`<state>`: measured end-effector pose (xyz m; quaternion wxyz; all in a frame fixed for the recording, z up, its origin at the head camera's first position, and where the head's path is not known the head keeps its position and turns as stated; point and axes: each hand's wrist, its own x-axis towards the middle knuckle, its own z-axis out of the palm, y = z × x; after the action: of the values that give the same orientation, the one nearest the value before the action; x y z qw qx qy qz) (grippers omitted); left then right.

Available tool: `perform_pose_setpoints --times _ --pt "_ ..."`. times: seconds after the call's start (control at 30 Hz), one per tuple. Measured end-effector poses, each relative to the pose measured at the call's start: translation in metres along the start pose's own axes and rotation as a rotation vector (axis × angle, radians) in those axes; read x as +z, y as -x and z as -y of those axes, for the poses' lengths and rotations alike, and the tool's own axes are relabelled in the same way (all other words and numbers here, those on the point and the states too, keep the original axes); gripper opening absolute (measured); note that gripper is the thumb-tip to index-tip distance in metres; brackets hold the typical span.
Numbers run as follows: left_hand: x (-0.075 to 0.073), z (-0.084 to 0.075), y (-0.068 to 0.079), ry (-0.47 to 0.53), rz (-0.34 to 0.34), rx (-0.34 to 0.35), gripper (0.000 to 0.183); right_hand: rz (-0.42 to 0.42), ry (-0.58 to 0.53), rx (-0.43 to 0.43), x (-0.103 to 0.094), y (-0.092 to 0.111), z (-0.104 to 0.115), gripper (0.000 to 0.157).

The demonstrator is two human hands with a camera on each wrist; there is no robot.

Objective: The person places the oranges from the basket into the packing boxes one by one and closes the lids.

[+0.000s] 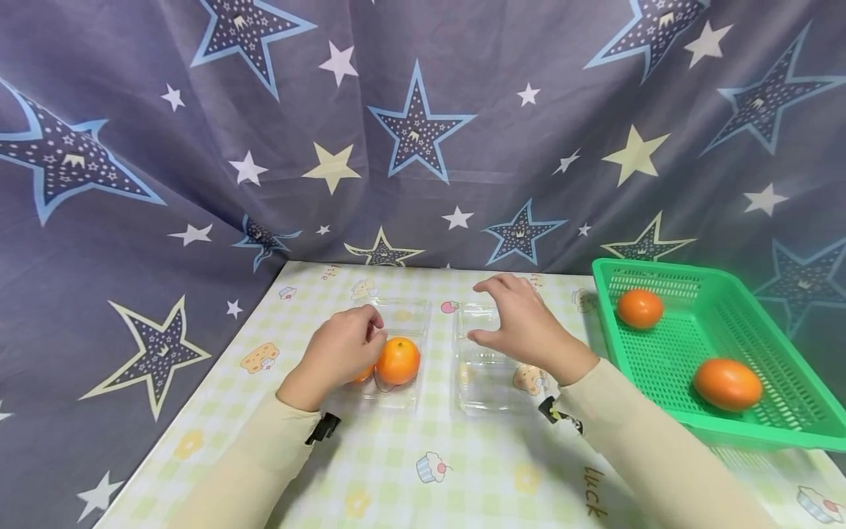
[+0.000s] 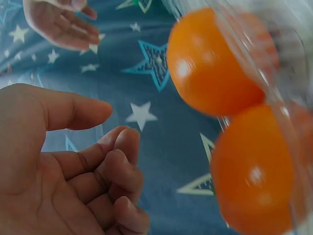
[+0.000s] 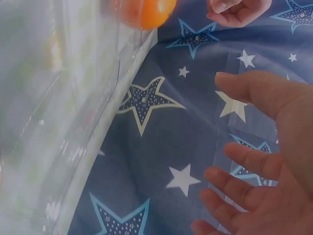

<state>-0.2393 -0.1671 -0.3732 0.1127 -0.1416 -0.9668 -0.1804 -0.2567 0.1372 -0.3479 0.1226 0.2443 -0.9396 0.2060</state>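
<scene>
My left hand [image 1: 344, 349] hovers over the left clear plastic box [image 1: 413, 312], its fingers loosely curled with nothing between them. Two oranges sit in the near half of that box: one orange [image 1: 399, 361] shows whole, while the other orange [image 1: 363, 375] is mostly hidden behind the hand. In the left wrist view both oranges [image 2: 215, 63] lie just beyond the fingertips, apart from them. Over the right clear plastic box [image 1: 485, 375] is my right hand [image 1: 529, 323], thumb and fingers spread wide apart and holding nothing. The right wrist view shows the same spread hand [image 3: 264, 166].
A green basket [image 1: 710, 275] stands at the right side of the table, with two orange-red fruits, one fruit [image 1: 640, 308] at the back and another fruit [image 1: 727, 384] nearer. A checked cloth [image 1: 390, 492] covers the table. Behind hangs a star-patterned curtain [image 1: 463, 44].
</scene>
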Motion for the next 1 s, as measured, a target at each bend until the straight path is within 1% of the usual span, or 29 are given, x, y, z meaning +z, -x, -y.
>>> perform_pose_setpoints --times 0.23,0.4,0.57,0.73,1.0 --pt "0.009 -0.025 -0.008 -0.005 0.024 0.067 0.014 -0.032 0.036 0.009 -0.014 0.003 -0.015 0.069" --pt "0.016 -0.040 -0.012 0.012 0.062 0.106 0.021 -0.033 0.057 0.032 -0.022 0.004 -0.027 0.065" --pt "0.022 -0.047 -0.014 -0.003 0.082 0.110 0.025 -0.032 0.065 0.042 -0.032 0.002 -0.035 0.064" --pt "0.026 -0.053 -0.014 -0.010 0.097 0.108 0.027 -0.036 0.079 0.084 -0.044 0.002 -0.042 0.065" --pt "0.037 -0.063 -0.014 -0.027 0.120 0.148 0.028 -0.060 0.062 0.129 -0.058 0.009 -0.055 0.062"
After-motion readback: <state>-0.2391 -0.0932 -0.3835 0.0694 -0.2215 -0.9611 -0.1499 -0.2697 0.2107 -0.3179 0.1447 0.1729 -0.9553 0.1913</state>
